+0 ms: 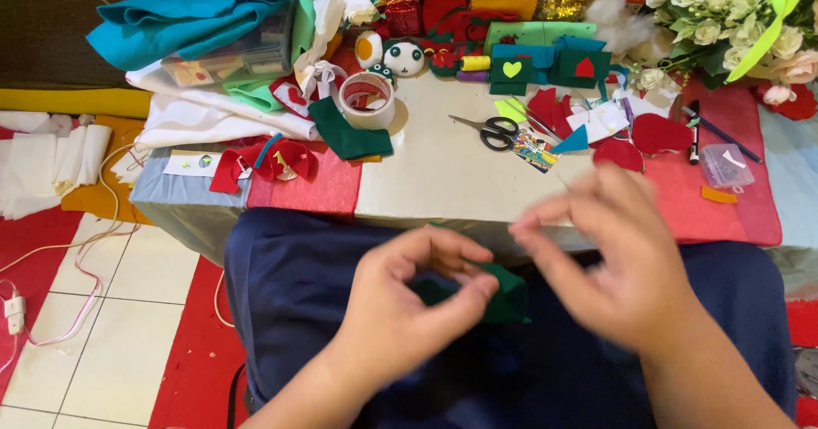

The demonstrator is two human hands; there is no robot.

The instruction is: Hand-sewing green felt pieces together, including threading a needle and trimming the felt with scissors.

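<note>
My left hand [409, 305] pinches a small folded piece of dark green felt [509, 297] over my lap, thumb and fingers closed on it. My right hand [618, 254] is blurred just to its right and slightly higher. Its thumb and forefinger are pinched together near the table's front edge, and a thin needle or thread seems to rise from them, too faint to be sure. Both hands hover above my dark blue clothing [298, 284].
A low table [443, 182] ahead carries black-handled scissors [487, 129], a tape roll [367, 98], red and green felt cutouts [648, 135], a black marker [694, 131], a small clear box [726, 166], stacked fabric [196, 20] and white flowers [724, 11]. A white cable [51, 263] lies on the tiled floor at left.
</note>
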